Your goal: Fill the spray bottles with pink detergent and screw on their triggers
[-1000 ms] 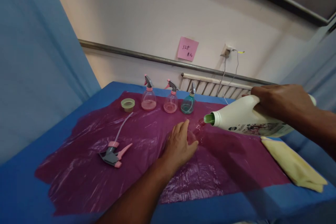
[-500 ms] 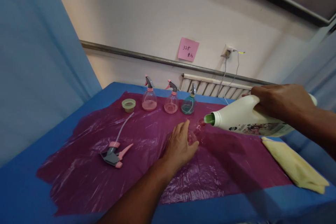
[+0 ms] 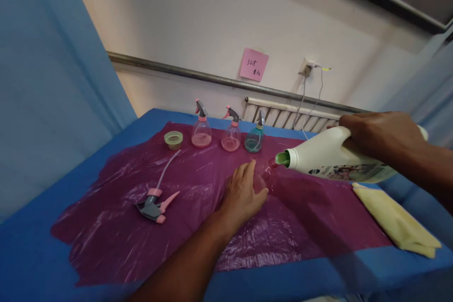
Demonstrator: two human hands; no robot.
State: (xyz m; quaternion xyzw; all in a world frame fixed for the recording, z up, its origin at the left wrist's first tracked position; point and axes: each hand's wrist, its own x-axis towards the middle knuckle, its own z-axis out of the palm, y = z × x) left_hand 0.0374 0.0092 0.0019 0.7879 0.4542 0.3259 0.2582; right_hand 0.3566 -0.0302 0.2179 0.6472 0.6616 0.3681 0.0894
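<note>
My right hand (image 3: 375,134) grips the handle of a cream plastic jug (image 3: 318,153) with a printed label. The jug lies tilted nearly level, its green-lined mouth pointing left. My left hand (image 3: 244,188) is curled around a clear spray bottle without its head (image 3: 261,183), partly hidden by the fingers. The bottle leans right, its neck close under the jug's mouth. I cannot make out liquid passing between them. A loose grey and pink spray head (image 3: 152,205) with a tube lies on the purple plastic sheet (image 3: 191,226).
Behind stand two clear spray bottles with pink liquid, a left one (image 3: 201,138) and a middle one (image 3: 230,142), and a teal spray bottle (image 3: 254,141). A greenish lidded tub (image 3: 173,140) is at left. A folded yellow cloth (image 3: 396,219) lies right on the blue table cover (image 3: 35,240).
The view has shifted very slightly. Both hands, the jug and the bottle hold nearly the same places.
</note>
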